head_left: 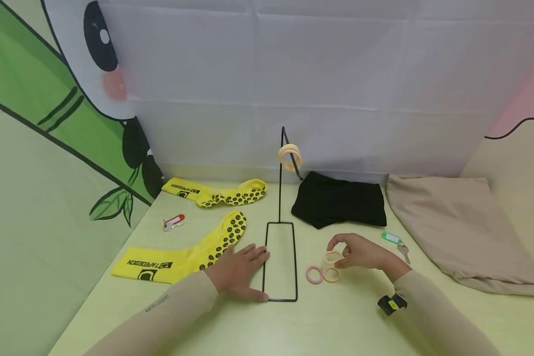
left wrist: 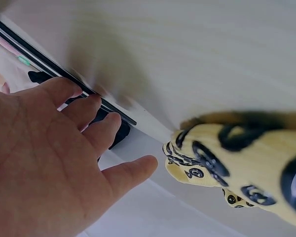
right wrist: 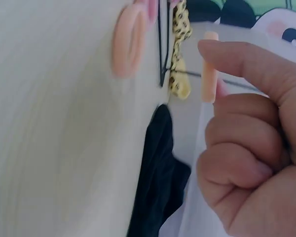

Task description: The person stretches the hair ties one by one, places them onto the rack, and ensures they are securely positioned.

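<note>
On the table [head_left: 249, 326], L hand [head_left: 238, 272] spread flat at base of black stand [head_left: 280, 198], prob. steadying it; R hand [head_left: 360, 251] pinches peach ring [right wrist: 209, 79] by rim near 2 loose rings [head_left: 314, 283], prob. keeping hole clear.

Fingers [right wrist: 241, 57] pinch a peach ring [right wrist: 208, 84]; black cloth [right wrist: 155, 173] lies beyond.
</note>
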`<state>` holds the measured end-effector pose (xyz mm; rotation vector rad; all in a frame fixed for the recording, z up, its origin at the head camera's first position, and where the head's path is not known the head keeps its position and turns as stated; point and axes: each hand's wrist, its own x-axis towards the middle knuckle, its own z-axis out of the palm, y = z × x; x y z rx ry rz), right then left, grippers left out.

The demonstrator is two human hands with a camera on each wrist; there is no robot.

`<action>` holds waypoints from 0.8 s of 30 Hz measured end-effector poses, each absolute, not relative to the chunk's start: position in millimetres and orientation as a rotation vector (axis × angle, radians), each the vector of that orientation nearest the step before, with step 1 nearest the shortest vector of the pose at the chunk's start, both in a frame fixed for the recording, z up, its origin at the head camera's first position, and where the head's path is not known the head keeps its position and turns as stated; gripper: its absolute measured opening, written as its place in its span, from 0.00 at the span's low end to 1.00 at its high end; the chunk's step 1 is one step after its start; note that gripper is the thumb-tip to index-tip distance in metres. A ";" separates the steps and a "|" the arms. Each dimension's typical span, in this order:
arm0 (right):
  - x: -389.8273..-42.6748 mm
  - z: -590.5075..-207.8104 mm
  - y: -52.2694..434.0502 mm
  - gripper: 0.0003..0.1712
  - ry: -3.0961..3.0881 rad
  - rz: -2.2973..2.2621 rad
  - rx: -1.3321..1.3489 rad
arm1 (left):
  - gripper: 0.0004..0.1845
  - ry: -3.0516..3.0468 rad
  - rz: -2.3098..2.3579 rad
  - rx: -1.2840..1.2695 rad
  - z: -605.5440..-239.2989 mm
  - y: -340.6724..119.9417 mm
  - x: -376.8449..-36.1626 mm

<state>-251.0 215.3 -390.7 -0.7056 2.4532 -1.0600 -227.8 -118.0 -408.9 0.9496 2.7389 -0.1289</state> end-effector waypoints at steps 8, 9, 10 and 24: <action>-224.9 -364.3 182.8 0.16 2.643 -1.073 -0.709 | 0.53 2.735 -0.119 0.945 -408.6 -118.5 -228.0; -221.5 -360.4 179.6 0.15 2.657 -1.089 -0.707 | 0.53 2.735 -0.116 0.945 -408.3 -118.3 -228.0; -217.9 -356.7 176.7 0.15 2.672 -1.104 -0.709 | 0.53 2.734 -0.114 0.947 -408.2 -118.3 -227.6; -183.0 -285.1 145.7 0.18 3.049 -1.470 -1.400 | 0.54 2.742 -0.140 0.946 -406.8 -117.5 -226.4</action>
